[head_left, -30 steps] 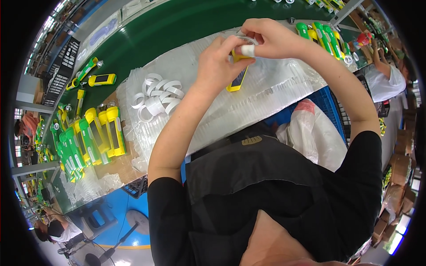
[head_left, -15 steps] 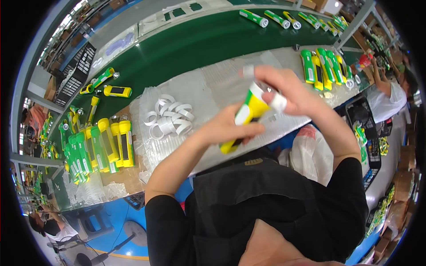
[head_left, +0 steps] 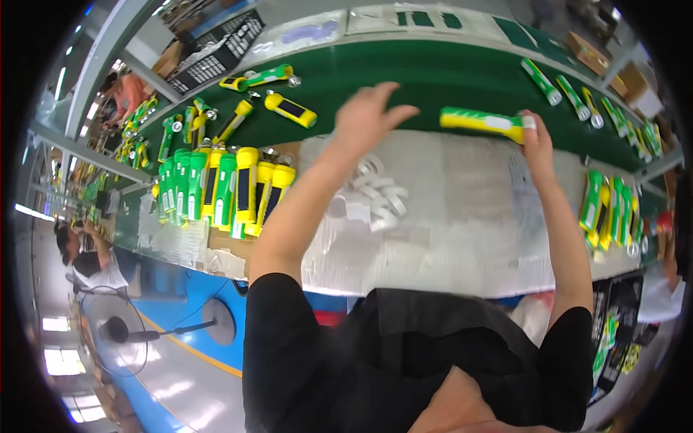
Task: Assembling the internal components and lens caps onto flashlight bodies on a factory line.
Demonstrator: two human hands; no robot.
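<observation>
My right hand (head_left: 538,148) grips a green and yellow flashlight (head_left: 480,123) by its head end, where a white ring shows at the fingers. The flashlight is held level over the far edge of the covered work surface, its body pointing left. Over the green belt, my left hand (head_left: 367,119) is raised with fingers apart and nothing in it, slightly blurred. Below it on the work surface lies a heap of white rings (head_left: 390,198). A row of green and yellow flashlights (head_left: 245,184) rests left of my left forearm.
Several loose flashlights (head_left: 290,110) lie on the green belt (head_left: 411,76) at left, more at far right. Another group of flashlights (head_left: 606,206) sits at the work surface's right end. A black crate (head_left: 220,54) stands at the back left. Metal frame posts rise on both sides.
My hands have parted. The right hand carried the flashlight away from my body and to the right; the left let go of it and reached forward. The view has turned too.
</observation>
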